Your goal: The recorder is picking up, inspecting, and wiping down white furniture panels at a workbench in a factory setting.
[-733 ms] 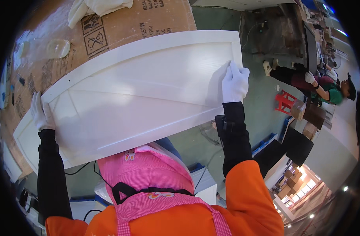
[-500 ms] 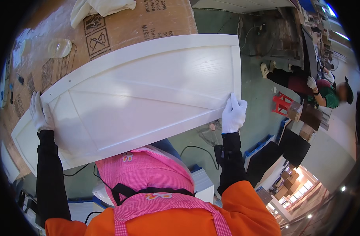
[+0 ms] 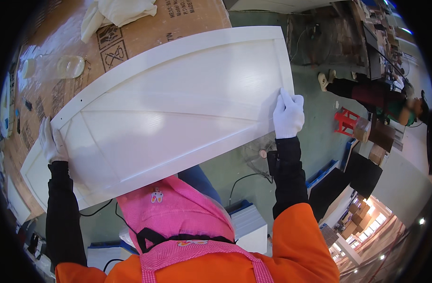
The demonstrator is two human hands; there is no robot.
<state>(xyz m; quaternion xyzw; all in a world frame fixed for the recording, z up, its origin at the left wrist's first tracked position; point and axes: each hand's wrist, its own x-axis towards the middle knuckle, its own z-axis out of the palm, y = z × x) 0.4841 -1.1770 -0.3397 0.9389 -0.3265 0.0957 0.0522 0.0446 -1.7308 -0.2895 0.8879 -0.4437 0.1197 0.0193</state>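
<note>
A long white panel (image 3: 178,118) with a curved far edge, raised border and diagonal strip lies slanted before me. Its left part rests over a cardboard-covered table, while its right end juts past the table. My left hand (image 3: 54,144), in a white glove, holds the far edge near the left end, its fingers reaching over the edge and the thumb on the face. At the right end my gloved right hand (image 3: 289,114) grips the border, thumb side up and the other fingers curled round the edge. The panel's underside is hidden.
On the cardboard (image 3: 164,23) lie a white cloth (image 3: 126,10) and a clear bottle (image 3: 70,67). A fan (image 3: 263,153) stands on the floor below the panel. To the right are a red stool (image 3: 346,121), stacked dark panels (image 3: 364,174) and another person (image 3: 385,101).
The panel's right end has swung farther from me, with my right hand moving up along with it. My left hand has shifted slightly nearer and still holds the left part.
</note>
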